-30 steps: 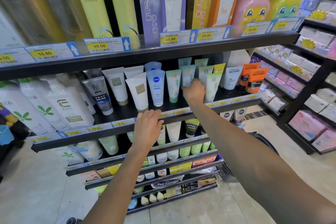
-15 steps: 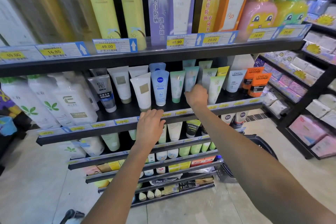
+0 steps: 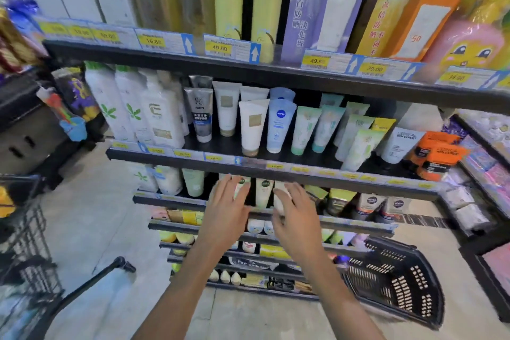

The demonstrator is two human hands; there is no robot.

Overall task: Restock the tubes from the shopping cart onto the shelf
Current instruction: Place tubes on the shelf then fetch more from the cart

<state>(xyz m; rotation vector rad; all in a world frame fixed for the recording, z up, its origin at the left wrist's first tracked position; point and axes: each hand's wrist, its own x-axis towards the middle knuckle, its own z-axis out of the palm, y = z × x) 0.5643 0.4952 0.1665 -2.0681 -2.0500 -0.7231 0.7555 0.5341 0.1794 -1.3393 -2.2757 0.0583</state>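
A: Both hands are held before the lower shelf (image 3: 276,214). Left hand (image 3: 225,211): fingers spread, nothing gripped. Right hand (image 3: 296,219): fingers loosely bent against a white tube (image 3: 281,196); a true grip cannot be told.

B: Tubes (image 3: 263,192) just beyond the fingertips are to be squared upright, caps down. Soft glossy plastic, flat crimped tops; easily toppled. The cart (image 3: 24,232) is left of the left hand.
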